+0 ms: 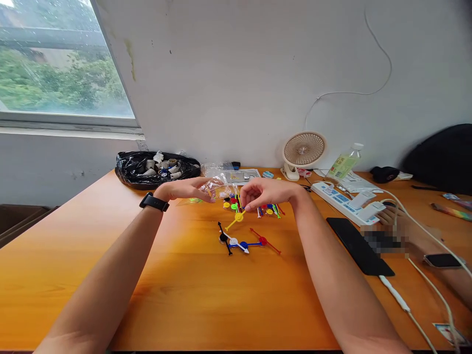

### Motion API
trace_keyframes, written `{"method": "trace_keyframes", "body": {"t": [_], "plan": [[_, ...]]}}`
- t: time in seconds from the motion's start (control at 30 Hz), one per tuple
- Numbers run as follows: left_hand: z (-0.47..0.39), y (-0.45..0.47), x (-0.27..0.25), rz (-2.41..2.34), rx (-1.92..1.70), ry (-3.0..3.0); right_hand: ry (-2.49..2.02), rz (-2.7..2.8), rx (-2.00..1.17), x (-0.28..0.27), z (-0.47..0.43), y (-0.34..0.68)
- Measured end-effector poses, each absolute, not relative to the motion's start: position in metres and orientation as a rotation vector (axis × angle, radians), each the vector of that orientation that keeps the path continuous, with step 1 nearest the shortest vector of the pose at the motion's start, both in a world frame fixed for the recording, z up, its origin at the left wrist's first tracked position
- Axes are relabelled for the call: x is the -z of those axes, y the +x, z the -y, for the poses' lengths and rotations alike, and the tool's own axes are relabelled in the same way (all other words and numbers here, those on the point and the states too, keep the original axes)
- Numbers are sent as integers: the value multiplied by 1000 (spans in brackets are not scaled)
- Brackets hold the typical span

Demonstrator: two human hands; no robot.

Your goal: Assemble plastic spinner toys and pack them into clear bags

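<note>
My right hand [265,191] pinches a yellow arrow spinner [239,217] by one end, held above the table. Crinkled clear plastic bag [220,187] is gripped between the thumb and fingers of my left hand [188,189]. On the table below lie a black arrow spinner [223,238], a white arrow spinner [233,242], a blue arrow spinner [244,245] and a red arrow spinner [263,241], close together in a row. Behind my right hand is a pile of mixed coloured spinners [270,210], partly hidden by it.
A black plastic bag [127,169] with rolls and scraps stands at the back left. A clip fan [304,150], a bottle [344,162], a power strip [341,202] and a black phone [357,246] are on the right. Another person's hand [391,216] rests beyond the phone, among white cables.
</note>
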State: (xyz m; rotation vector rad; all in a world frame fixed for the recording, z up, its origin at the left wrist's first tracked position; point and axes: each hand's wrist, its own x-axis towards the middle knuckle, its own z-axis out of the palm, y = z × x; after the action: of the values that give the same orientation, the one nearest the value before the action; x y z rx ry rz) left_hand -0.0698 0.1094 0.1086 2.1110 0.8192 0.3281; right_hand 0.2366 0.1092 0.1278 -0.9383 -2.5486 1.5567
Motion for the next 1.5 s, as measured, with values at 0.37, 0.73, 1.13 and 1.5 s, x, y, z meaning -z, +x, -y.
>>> {"method": "trace_keyframes", "body": {"t": [0.37, 0.73, 1.13, 1.5], "plan": [[-110, -68, -105, -884, -316, 2112, -942, 1991, -899, -156, -97, 252], [-105, -55, -100, -840, -474, 1973, -985, 2019, -699, -138, -111, 235], [-110, -42, -93, -848, -552, 1911, -1050, 2149, -556, -121, -109, 200], [-99, -22, -106, -980, -894, 2089, -901, 1932, -712, -113, -110, 183]]}}
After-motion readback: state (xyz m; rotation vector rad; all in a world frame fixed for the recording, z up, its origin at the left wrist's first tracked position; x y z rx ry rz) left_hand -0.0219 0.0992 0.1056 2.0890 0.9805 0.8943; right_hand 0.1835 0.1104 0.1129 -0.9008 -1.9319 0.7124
